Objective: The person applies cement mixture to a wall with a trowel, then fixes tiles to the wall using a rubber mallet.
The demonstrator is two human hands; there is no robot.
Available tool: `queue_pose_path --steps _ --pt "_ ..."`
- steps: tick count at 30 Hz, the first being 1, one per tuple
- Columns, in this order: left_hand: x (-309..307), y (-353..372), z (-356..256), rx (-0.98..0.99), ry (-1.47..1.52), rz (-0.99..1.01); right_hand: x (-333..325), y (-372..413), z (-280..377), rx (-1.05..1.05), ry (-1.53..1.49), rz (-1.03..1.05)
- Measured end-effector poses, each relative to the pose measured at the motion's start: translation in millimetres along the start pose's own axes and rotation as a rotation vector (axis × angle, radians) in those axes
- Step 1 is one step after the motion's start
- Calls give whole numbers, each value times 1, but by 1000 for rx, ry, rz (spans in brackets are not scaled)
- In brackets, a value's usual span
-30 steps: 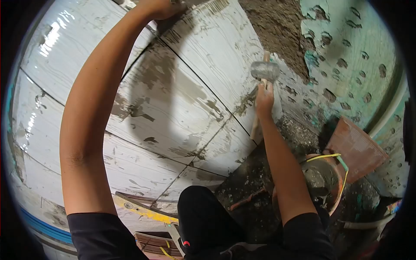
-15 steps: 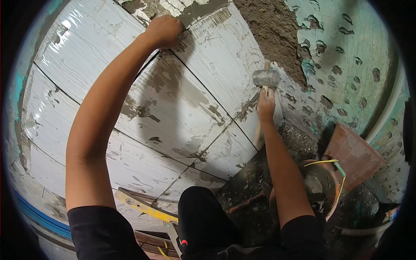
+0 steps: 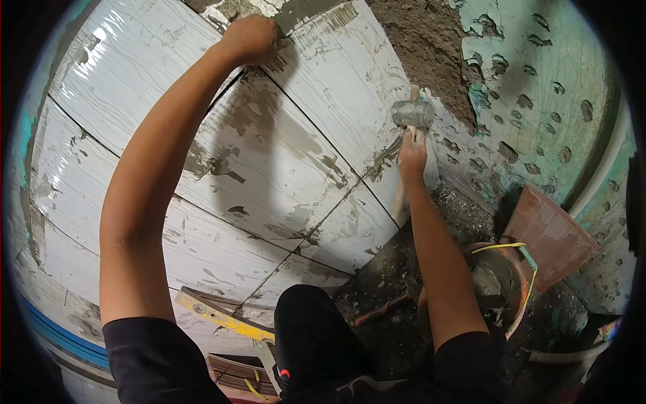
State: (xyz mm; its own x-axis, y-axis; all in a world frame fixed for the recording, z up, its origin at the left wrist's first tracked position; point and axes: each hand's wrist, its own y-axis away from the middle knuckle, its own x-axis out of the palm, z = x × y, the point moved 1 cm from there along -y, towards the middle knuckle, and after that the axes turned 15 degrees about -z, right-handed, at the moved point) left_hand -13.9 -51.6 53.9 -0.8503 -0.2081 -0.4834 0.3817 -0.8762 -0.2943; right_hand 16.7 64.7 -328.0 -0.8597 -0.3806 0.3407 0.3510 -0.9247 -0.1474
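Observation:
My right hand is wrapped around the wooden handle of a rubber mallet. The grey mallet head is beyond my fingers, over the right-hand part of the tiled wall. My left hand is closed at the upper edge of the tiles, and its fingers are mostly hidden behind the knuckles; I cannot tell what they grip. Below it runs the joint beside a white wood-grain tile smeared with grey mortar. Another mortar-marked tile lies between my two hands.
A bucket with wet mortar stands at the lower right, with a reddish-brown tile leaning behind it. A yellow spirit level rests near my knee. Rough mortar and a pitted green wall border the tiles.
My left hand has shifted slightly up in view, still closed at the tile edge. The mallet head has turned a little, and my right hand keeps its grip.

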Motion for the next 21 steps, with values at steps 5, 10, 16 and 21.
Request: queue_pose_path --steps 5,10,16,21 --pt "2 3 0 19 13 -51 -1 -2 -2 -20 26 27" --pt "-3 -2 1 36 -49 42 -3 -3 2 33 90 66" --pt "-3 -4 2 21 -128 142 0 -7 -5 43 98 76" --pt "0 -4 0 -40 -79 95 1 -9 -9 5 86 76"
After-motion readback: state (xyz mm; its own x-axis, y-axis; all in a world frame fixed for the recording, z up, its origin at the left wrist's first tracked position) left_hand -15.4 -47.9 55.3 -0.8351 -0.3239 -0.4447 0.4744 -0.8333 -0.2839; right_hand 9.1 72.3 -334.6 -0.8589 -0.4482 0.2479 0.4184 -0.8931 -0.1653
